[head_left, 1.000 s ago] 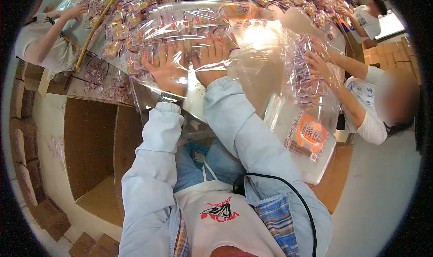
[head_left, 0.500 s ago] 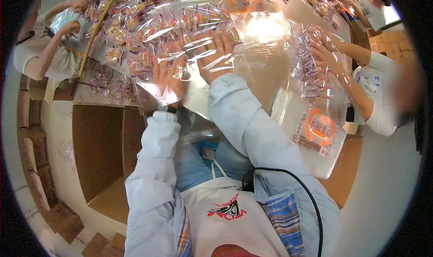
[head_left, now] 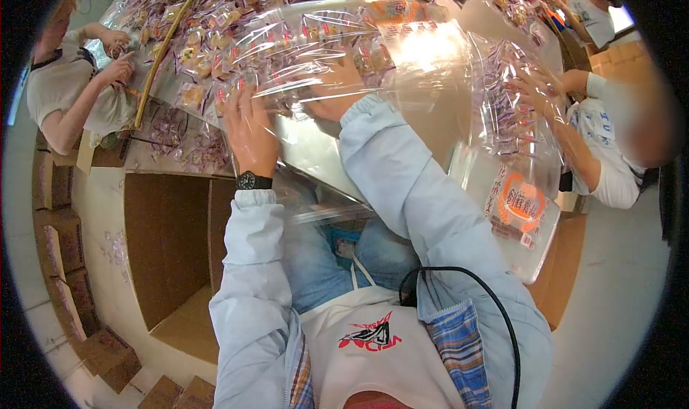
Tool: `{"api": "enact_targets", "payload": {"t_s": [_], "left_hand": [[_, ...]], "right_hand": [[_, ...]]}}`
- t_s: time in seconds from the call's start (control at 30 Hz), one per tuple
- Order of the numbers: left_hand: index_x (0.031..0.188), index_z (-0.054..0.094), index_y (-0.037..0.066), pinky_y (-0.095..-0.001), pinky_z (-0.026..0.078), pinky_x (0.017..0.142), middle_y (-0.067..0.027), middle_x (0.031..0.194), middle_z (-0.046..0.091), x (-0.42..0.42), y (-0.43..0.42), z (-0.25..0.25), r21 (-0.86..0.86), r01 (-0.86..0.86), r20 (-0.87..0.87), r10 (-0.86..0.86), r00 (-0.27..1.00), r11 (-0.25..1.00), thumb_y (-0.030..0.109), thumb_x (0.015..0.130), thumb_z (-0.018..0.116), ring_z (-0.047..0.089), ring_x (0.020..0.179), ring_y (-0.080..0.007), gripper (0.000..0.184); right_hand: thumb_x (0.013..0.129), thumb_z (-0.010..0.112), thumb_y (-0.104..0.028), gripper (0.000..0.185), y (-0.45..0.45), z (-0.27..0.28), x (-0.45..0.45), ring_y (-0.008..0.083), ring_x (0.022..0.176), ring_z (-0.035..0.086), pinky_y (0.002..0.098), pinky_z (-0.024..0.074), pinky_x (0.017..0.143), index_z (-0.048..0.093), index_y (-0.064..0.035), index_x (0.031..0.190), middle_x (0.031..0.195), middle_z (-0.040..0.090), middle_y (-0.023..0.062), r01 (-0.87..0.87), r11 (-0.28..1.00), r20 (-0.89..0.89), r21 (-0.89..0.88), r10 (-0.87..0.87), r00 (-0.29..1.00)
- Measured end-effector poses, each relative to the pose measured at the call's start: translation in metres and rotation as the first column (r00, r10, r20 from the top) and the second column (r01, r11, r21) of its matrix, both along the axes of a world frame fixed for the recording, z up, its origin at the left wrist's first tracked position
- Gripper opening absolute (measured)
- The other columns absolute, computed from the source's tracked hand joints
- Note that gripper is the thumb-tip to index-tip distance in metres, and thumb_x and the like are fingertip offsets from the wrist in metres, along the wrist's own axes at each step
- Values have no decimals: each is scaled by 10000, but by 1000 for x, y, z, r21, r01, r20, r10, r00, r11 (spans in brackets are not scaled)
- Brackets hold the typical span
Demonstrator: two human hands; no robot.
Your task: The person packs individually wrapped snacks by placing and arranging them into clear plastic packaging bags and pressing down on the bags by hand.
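A large clear plastic bag (head_left: 423,86) with orange print lies on the table, with rows of small wrapped snacks (head_left: 308,32) inside its far left part. My left hand (head_left: 251,133), with a black watch at the wrist, rests at the near left edge of the rows, fingers extended and slightly apart. Under the shiny film, my right hand (head_left: 336,90) reaches against the near side of the packets, its fingers partly hidden by glare. Between my hands a pale flat surface (head_left: 312,147) shows through the film.
A co-worker's hands (head_left: 535,93) press another filled bag (head_left: 502,107) at the right. Printed bags (head_left: 520,201) are stacked below it. A second person (head_left: 72,93) handles something at the left, beside a yellow stick (head_left: 161,57). An open carton (head_left: 169,244) stands lower left.
My left hand has come out from beneath the glare and moved left, showing the watch. My right hand has shifted slightly and is bent more across the packets. The left person's hands have come lower.
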State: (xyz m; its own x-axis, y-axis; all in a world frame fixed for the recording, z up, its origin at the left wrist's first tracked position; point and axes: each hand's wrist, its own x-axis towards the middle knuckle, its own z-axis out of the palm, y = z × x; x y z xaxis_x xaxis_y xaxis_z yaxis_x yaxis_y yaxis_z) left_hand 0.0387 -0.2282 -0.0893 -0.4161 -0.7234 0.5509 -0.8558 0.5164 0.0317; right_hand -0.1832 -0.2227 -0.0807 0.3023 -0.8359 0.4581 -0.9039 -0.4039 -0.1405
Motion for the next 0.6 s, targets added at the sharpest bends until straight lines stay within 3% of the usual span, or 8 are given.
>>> {"api": "enact_targets", "payload": {"t_s": [0.07, 0.17, 0.33, 0.4, 0.47, 0.5, 0.6], "left_hand": [[1429, 519, 10, -492, 311, 1211, -148, 1467, 539, -3, -2, 4, -25, -59, -3, 59, 998, 998, 180, 952, 632, 453, 1395, -358, 520], [1448, 516, 17, -474, 273, 1243, -135, 1521, 519, 2, -12, -6, -42, -86, 23, 87, 996, 995, 241, 935, 664, 443, 1427, -330, 579], [1454, 533, 81, -456, 333, 1208, -79, 1529, 525, 2, -7, -10, 7, -158, 42, 158, 987, 987, 134, 834, 605, 484, 1394, -292, 626], [1435, 558, 111, -450, 344, 1200, -59, 1525, 529, 0, -8, -10, 52, -162, 8, 162, 987, 985, 112, 788, 599, 486, 1394, -274, 649], [1353, 596, 76, -464, 377, 1137, -82, 1420, 592, 2, -11, -15, -11, -136, -8, 136, 991, 991, 103, 824, 617, 532, 1295, -306, 530], [1311, 614, 58, -471, 393, 1106, -94, 1367, 623, 0, -13, -18, -43, -122, -19, 122, 992, 992, 99, 842, 626, 555, 1245, -322, 471], [1326, 615, 87, -457, 404, 1081, -81, 1322, 638, -21, 9, 8, -25, -238, -139, 232, 963, 971, 62, 816, 607, 561, 1223, -315, 510]], "right_hand": [[838, 737, -358, 592, -5, -3, 6, 271, 1382, 513, 671, 311, 1101, 593, -255, 1403, 1549, 510, 40, 81, 995, -59, 50, -78, 995], [871, 718, -416, 546, -7, -23, 8, 261, 1367, 520, 662, 340, 1052, 610, -232, 1374, 1510, 535, 36, 104, 992, -58, -65, -108, 992], [873, 694, -450, 445, -6, -31, 15, 249, 1309, 556, 570, 361, 1044, 690, -258, 1274, 1413, 611, 20, 178, 949, -109, -260, -212, 971], [822, 713, -384, 419, -3, -31, 21, 239, 1217, 600, 535, 374, 1033, 714, -267, 1224, 1300, 657, -2, 223, 935, -18, -274, -237, 971], [796, 721, -355, 422, -4, -32, 24, 230, 1147, 621, 520, 388, 1013, 719, -270, 1210, 1231, 669, -10, 235, 934, 27, -271, -237, 971], [867, 644, -318, 368, -3, -32, 29, 234, 1167, 604, 593, 380, 1045, 688, -278, 1231, 1183, 681, -22, 259, 940, 80, -224, -247, 966], [876, 636, -274, 367, 0, -35, 29, 230, 1130, 620, 612, 391, 1021, 684, -271, 1240, 1158, 684, -24, 271, 923, 75, -272, -261, 962]]}}
